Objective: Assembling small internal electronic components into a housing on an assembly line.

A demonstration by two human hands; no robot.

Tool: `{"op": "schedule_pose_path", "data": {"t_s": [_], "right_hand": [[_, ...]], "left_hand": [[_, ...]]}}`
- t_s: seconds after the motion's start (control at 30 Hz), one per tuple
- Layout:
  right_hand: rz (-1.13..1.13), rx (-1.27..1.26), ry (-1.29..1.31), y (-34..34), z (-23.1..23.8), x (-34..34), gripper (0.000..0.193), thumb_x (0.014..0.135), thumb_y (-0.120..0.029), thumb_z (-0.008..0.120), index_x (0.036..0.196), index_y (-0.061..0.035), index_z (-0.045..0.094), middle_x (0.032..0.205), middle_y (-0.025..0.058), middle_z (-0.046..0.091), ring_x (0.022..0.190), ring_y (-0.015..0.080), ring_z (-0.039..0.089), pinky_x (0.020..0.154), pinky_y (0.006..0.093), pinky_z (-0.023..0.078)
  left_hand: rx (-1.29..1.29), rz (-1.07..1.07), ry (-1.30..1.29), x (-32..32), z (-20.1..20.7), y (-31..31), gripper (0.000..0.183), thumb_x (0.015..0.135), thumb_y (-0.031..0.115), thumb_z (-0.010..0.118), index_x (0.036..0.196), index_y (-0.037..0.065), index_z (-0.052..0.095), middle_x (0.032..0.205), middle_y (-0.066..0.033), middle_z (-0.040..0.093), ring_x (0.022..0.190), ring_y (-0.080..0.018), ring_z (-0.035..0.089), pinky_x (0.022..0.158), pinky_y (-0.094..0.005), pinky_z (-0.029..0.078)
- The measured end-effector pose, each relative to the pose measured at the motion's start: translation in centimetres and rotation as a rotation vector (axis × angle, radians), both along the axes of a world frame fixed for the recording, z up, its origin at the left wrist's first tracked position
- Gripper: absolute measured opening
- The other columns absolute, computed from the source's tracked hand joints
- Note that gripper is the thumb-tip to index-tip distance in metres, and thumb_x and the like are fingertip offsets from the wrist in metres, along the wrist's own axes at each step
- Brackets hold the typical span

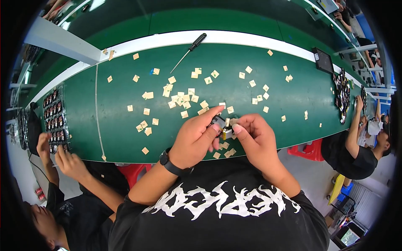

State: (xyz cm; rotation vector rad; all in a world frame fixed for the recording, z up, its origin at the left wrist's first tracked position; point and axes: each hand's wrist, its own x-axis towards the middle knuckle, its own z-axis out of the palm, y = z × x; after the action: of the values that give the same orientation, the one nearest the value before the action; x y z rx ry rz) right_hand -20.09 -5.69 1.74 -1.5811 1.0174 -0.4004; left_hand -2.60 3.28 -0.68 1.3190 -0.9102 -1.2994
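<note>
Device (217,121), small and dark-cased with a gold-and-silver part (226,134) at its near end, sits between your hands just above the near edge of the green tabletop (125,92), around the middle of that edge. Your left hand (194,136) grasps its casing, thumb on top; your right hand (257,138) is closed in a pinch at its right side, apparently on a small pale tab (233,121). Your left grip probably steadies the casing, leaving the finer fingertip work to the right, and both wrists turn inward, likely to keep the device in your sight.

Its visible length seems to slope from far left to near right, the gold-and-silver part pointing toward the near edge; your fingers cover too much to tell which end is the front.

Pale square pads (194,98) lie spread across the tabletop, presumably loose so you can pick any one easily. Your black-handled screwdriver (191,48) rests at the far edge, shaft pointing near left, perhaps kept there clear of your forearms.
</note>
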Motion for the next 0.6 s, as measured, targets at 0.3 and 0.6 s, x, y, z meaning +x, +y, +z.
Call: {"op": "schedule_pose_path", "data": {"t_s": [0.3, 0.6], "right_hand": [[-0.051, 0.423, -0.173, -0.3, -1.2, 0.4, 0.012, 0.096, -0.009, 0.070, 0.101, 0.0007, 0.066, 0.083, -0.0034, 0.064, 0.074, 0.0019, 0.053, 0.066, 0.0197, 0.043], [-0.075, 0.513, -0.140, -0.7, -0.4, 0.2, 0.017, 0.088, -0.004, 0.077, 0.102, 0.0015, 0.069, 0.085, 0.0001, 0.068, 0.077, 0.0043, 0.059, 0.067, 0.0203, 0.046]], "left_hand": [[0.006, 0.013, 0.051, 0.0, -0.4, 0.0, 0.043, 0.097, -0.001, 0.050, 0.140, -0.002, 0.052, 0.083, -0.0038, 0.061, 0.065, -0.0073, 0.058, 0.056, -0.0228, 0.048], [-0.116, 0.047, -0.156, -0.3, -1.2, 0.0, 0.039, 0.093, -0.002, 0.049, 0.132, -0.001, 0.057, 0.082, -0.0039, 0.060, 0.064, -0.0096, 0.057, 0.062, -0.0263, 0.047]]}}
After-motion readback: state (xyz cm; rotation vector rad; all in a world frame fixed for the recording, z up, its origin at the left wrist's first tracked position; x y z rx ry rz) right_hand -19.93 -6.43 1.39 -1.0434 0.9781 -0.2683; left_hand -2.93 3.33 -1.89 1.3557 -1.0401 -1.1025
